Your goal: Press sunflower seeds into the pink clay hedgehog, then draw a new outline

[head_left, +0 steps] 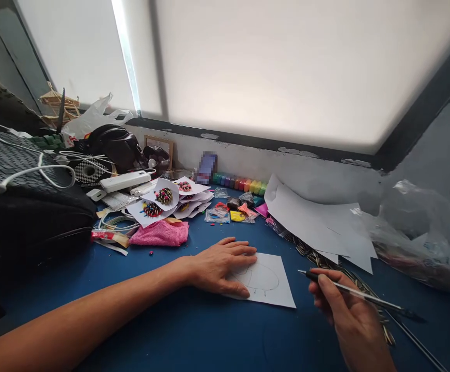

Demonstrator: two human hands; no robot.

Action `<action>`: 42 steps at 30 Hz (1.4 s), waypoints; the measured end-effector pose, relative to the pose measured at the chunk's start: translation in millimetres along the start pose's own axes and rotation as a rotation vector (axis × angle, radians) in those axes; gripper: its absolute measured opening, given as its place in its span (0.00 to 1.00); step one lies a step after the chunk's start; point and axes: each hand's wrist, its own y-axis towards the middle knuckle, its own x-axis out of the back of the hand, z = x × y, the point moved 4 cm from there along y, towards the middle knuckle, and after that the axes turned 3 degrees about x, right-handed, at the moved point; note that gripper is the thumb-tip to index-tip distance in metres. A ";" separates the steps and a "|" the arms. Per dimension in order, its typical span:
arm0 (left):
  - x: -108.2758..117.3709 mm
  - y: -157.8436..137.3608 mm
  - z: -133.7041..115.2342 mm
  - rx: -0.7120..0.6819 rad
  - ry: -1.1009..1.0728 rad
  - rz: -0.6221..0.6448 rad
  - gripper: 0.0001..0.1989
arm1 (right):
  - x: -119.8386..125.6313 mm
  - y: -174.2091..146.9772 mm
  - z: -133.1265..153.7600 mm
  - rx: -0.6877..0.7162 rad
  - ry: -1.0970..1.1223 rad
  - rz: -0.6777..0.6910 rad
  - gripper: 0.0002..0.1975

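My left hand (pixel 225 266) lies flat with its fingers spread on a small white sheet of paper (pixel 284 292), covering the sheet's left part. An outline drawing (pixel 265 276) shows on the paper: a rounded body with two small legs below. The rest of the drawing is hidden under my fingers. To the right of the sheet, my right hand (pixel 348 310) is closed around a pen (pixel 368 297) with a black grip and a clear barrel. The pen's tip points left and is apart from the paper.
Sunflower seeds (pixel 358 281) lie beside my right hand, partly under large white sheets (pixel 310 222). Farther back are clay packets (pixel 238 216), colored clay blocks (pixel 244 184), decorated paper cards (pixel 163 199) and a pink cloth (pixel 160 233). A black bag (pixel 27 222) stands left, a plastic bag (pixel 422 237) right.
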 end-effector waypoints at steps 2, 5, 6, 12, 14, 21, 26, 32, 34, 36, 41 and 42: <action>-2.3 0.5 1.4 0.002 -0.009 0.039 0.39 | -6.0 -3.5 3.5 0.037 -0.031 0.064 0.20; -3.9 0.9 2.8 0.005 -0.015 0.053 0.39 | -24.9 -14.6 9.7 0.084 -0.079 0.176 0.19; -4.2 0.9 2.8 0.006 -0.015 0.052 0.39 | -30.1 -18.2 12.1 0.095 -0.078 0.167 0.18; -5.7 0.2 -1.4 0.022 -0.029 0.033 0.38 | -50.2 -21.3 27.9 0.134 -0.141 0.260 0.18; -6.4 0.3 -2.8 0.025 -0.032 0.030 0.39 | -54.6 -15.3 32.4 0.143 -0.184 0.316 0.20; -6.3 2.0 1.4 0.088 0.033 -0.018 0.45 | -83.5 5.1 34.9 0.308 -0.270 0.304 0.20; -6.4 0.6 6.0 0.118 0.071 0.027 0.48 | -87.3 8.8 24.1 0.365 -0.272 0.214 0.20; -4.4 -0.4 5.3 0.089 0.071 0.043 0.48 | -87.9 6.9 20.0 0.382 -0.313 0.274 0.18; -4.2 -0.3 5.3 0.089 0.068 0.039 0.48 | -88.7 7.0 20.6 0.396 -0.333 0.272 0.18; -4.8 -0.4 5.9 0.095 0.065 0.040 0.49 | -89.2 7.3 21.3 0.407 -0.356 0.266 0.18; -6.4 -0.7 7.1 0.115 0.058 0.044 0.52 | -90.4 7.3 24.2 0.440 -0.377 0.264 0.19; -6.5 -0.7 7.1 0.114 0.061 0.044 0.52 | -90.6 7.2 24.8 0.452 -0.380 0.262 0.19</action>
